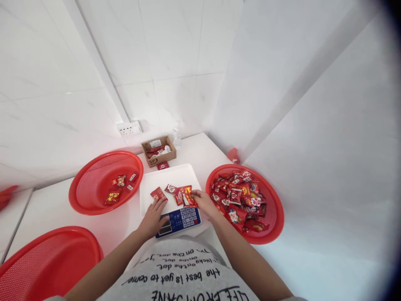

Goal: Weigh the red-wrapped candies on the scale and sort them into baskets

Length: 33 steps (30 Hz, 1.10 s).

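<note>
The right hand (203, 203) pinches a red packet (189, 197) on the scale tray (171, 174), the left hand (153, 217) rests spread beside another; I'd lift packets singly, keeping palms off the tray.

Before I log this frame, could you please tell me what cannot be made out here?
Head view:
Scale display: too small to read, beside the left hand.
Whether the right hand grips a packet: its fingers cover it.
Near basket: cut off by the left and bottom edges.
Box contents: too small.
</note>
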Each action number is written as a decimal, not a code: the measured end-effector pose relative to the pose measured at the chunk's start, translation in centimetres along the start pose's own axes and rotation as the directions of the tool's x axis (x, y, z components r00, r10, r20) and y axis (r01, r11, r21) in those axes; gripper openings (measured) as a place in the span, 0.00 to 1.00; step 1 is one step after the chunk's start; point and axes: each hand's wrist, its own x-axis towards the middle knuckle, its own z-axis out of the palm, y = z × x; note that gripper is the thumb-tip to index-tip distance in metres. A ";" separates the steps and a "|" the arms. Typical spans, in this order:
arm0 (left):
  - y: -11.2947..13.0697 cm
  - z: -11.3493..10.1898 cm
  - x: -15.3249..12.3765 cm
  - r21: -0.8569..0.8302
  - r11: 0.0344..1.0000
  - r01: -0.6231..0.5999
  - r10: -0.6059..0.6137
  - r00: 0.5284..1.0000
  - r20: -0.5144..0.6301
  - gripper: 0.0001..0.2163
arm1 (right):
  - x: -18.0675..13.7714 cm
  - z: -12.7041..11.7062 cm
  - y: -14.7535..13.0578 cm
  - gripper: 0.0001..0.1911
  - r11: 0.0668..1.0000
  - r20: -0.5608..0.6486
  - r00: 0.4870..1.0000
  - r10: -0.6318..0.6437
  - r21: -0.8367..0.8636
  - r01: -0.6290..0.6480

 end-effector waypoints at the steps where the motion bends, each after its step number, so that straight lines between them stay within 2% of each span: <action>1: 0.0 -0.1 0.0 -0.019 1.000 0.003 -0.003 1.000 -0.008 0.26 | -0.1 0.7 0.3 0.09 0.999 0.033 0.999 0.037 0.034 -0.038; 4: 0.1 -0.3 0.1 -0.080 0.997 0.012 -0.016 0.999 -0.052 0.28 | -0.4 2.6 1.3 0.09 0.990 0.125 0.987 0.105 0.080 -0.115; 8: 0.8 -0.4 -0.1 -0.132 0.991 -0.013 -0.001 0.995 -0.104 0.32 | -0.3 4.1 2.3 0.09 0.988 0.187 0.972 0.143 0.027 -0.150; 13: 1.8 -0.6 0.0 -0.108 0.993 -0.040 0.028 0.994 -0.107 0.36 | -0.2 4.9 2.8 0.09 0.988 0.223 0.966 0.133 0.050 -0.148; 17: 2.1 -0.6 0.5 -0.089 0.995 -0.037 0.030 0.996 -0.081 0.35 | -0.3 5.1 2.8 0.12 0.985 0.313 0.941 0.125 0.074 -0.155; 29: 1.4 0.2 0.9 -0.016 0.996 -0.086 0.085 0.994 -0.072 0.31 | -0.6 4.9 2.8 0.11 0.992 0.357 0.927 0.115 0.017 -0.129; 33: 1.3 0.4 0.9 0.003 0.995 -0.102 0.102 0.990 -0.099 0.31 | -0.6 4.8 2.8 0.13 0.992 0.327 0.937 0.125 -0.011 -0.129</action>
